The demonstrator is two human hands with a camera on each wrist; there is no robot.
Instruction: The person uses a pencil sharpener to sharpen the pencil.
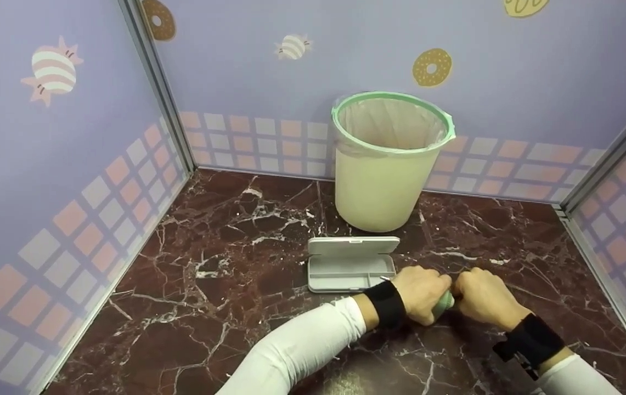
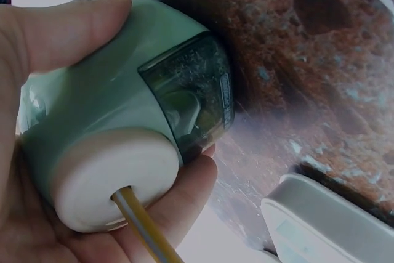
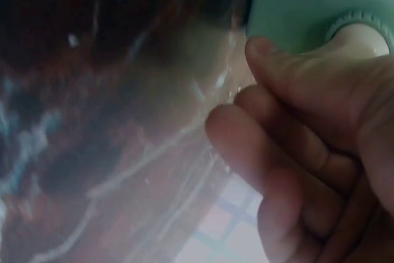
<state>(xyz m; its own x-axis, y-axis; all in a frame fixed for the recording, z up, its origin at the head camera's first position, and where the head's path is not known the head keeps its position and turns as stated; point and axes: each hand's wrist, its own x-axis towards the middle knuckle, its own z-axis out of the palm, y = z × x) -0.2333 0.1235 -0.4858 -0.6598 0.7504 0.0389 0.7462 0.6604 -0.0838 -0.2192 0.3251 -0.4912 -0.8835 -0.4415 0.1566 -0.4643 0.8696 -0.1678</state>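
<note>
In the left wrist view a green hand-crank pencil sharpener has a dark see-through shavings window and a pale round front. A yellow pencil with a grey stripe sticks out of its hole. My left hand grips the sharpener's body, thumb on one side and fingers on the other. On the far side of the sharpener, my right hand has its fingers curled at the white crank; thumb and palm hide the crank's handle. Left of the hands lies an open pale pencil case, its lid raised.
A cream waste bin with a green rim and a plastic liner stands behind the pencil case, near the back wall. Patterned panels enclose the dark red marble surface at the left, back and right.
</note>
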